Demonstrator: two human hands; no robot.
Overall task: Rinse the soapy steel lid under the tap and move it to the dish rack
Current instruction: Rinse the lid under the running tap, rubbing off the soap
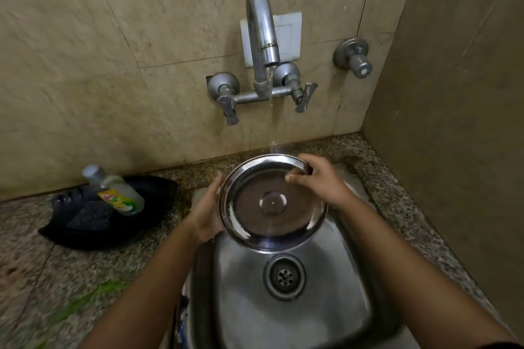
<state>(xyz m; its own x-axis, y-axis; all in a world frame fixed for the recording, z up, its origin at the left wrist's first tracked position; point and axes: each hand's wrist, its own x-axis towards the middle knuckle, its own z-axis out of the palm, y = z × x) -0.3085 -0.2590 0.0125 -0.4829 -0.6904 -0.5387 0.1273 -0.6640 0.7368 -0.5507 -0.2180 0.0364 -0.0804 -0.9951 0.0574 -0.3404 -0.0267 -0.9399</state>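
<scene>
You are holding the round steel lid with a central knob (272, 202) over the steel sink (326, 306), tilted with its knob side facing you, directly above the round drain (284, 276). Your right hand (320, 181) is gripping the lid's upper right rim, fingers curled over the edge and thumb lying across the face. Your left hand (205, 212) is cupping the left rim; its fingers are passing behind the lid, so how far they are wrapping round cannot be told. A thin stream of water (271, 122) is falling from the curved chrome wall tap (262, 37) and landing at the lid's far edge, and a wet streak is running down the lid's face towards the lower rim.

To your left, on the speckled granite worktop (42, 278), a black plastic tray (158, 193) is carrying a clear dish-soap bottle with a yellow-green label (119, 193), lying tilted, and a dark scrub pad (90, 218) beside it. The near part of the sink is being cut off by the picture's lower edge, and a green streak on the worktop at the lower left is too blurred to make out.
</scene>
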